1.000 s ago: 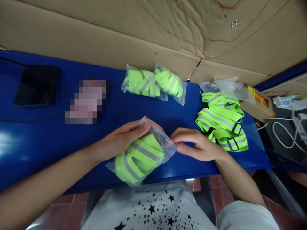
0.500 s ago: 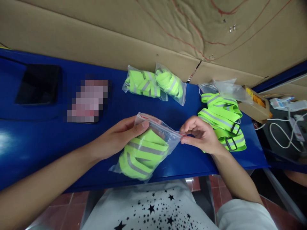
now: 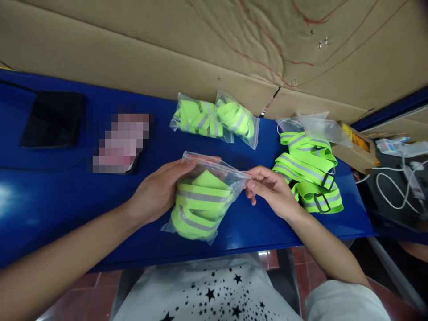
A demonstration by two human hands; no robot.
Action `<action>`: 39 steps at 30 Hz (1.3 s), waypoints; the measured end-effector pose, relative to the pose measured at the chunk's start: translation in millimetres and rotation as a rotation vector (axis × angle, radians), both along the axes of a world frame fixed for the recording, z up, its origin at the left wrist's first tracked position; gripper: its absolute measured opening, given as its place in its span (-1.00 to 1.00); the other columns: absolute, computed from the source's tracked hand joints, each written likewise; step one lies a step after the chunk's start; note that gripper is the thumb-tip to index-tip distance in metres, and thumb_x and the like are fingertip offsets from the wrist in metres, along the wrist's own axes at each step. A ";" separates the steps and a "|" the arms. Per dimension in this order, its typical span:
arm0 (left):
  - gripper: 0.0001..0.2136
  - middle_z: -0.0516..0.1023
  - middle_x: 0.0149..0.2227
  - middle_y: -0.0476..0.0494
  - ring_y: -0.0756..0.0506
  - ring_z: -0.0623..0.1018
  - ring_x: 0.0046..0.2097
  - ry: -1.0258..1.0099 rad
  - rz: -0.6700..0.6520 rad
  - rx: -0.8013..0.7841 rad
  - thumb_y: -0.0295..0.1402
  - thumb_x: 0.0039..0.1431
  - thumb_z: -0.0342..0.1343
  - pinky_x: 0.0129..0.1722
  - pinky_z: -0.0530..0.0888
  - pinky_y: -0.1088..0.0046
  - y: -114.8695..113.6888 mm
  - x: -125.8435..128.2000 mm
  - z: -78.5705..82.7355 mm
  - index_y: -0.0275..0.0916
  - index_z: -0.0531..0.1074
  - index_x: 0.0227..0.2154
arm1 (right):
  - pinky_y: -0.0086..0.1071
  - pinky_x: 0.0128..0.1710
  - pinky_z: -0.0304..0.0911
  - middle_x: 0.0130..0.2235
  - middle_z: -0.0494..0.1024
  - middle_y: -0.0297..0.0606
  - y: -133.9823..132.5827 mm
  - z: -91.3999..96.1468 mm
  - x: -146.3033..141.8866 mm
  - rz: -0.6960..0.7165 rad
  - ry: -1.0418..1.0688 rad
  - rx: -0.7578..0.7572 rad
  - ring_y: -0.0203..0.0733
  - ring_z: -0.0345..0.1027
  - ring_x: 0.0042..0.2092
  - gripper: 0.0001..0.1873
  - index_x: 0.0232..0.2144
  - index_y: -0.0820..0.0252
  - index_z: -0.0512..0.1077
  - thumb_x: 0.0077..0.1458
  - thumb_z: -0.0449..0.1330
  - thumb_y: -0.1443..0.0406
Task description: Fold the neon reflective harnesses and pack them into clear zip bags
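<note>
A clear zip bag (image 3: 203,200) stuffed with a neon-yellow reflective strap lies on the blue table (image 3: 50,196) in front of me. My left hand (image 3: 157,191) grips the bag's left side, fingers at its top edge. My right hand (image 3: 270,189) pinches the right corner of the bag's red zip strip. Two more filled bags (image 3: 214,117) rest further back by the cardboard. A pile of loose reflective straps (image 3: 309,171) with black buckles sits just right of my right hand.
A cardboard wall (image 3: 214,49) runs along the table's far edge. A dark phone (image 3: 50,118) and a blurred pinkish item (image 3: 122,142) lie at the left. Empty clear bags (image 3: 317,125), a small cardboard box (image 3: 359,147) and white cables (image 3: 401,178) are at the right.
The bag has turned more upright and shifted slightly away from me. My right hand moved from under the bag's corner up to pinch the zip strip at its right end.
</note>
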State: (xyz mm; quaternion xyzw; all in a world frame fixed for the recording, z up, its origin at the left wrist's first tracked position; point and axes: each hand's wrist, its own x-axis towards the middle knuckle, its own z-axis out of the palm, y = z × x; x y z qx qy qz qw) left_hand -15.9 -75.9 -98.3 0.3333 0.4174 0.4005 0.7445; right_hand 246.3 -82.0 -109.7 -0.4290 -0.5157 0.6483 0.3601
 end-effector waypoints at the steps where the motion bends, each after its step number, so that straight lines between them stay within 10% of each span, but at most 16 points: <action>1: -0.64 0.73 -0.03 -0.12 -0.20 0.66 0.03 0.020 0.002 -0.008 -0.14 0.29 0.18 -0.03 0.55 0.44 -0.7 0.9 -0.7 -0.26 0.64 -0.01 | -0.50 -0.54 0.39 -0.36 0.58 -0.33 0.1 -0.3 -0.5 -0.010 0.004 -0.011 -0.36 0.41 -0.45 -0.67 -0.22 0.19 0.52 0.12 0.43 0.09; 19: -0.57 0.74 -0.09 -0.02 -0.17 0.63 0.04 0.142 0.011 0.040 -0.03 0.42 0.06 0.03 0.50 0.44 -11.1 9.3 -12.0 -0.13 0.49 0.19 | -0.53 -0.56 0.17 -0.51 0.40 -0.48 0.9 -15.4 -7.2 -0.115 0.027 0.015 -0.43 0.23 -0.54 -0.73 -0.37 0.17 0.40 0.16 0.39 0.17; 39: -0.45 0.72 -0.09 -0.17 -0.15 0.67 -0.13 0.255 -0.121 0.110 0.07 0.37 0.05 -0.15 0.56 0.46 -18.9 20.1 -11.7 -0.20 0.47 0.22 | -0.49 -0.46 0.11 -0.45 0.35 -0.44 1.1 -10.1 -5.8 0.074 -0.133 0.132 -0.42 0.15 -0.45 -0.78 -0.36 0.21 0.40 0.22 0.28 0.19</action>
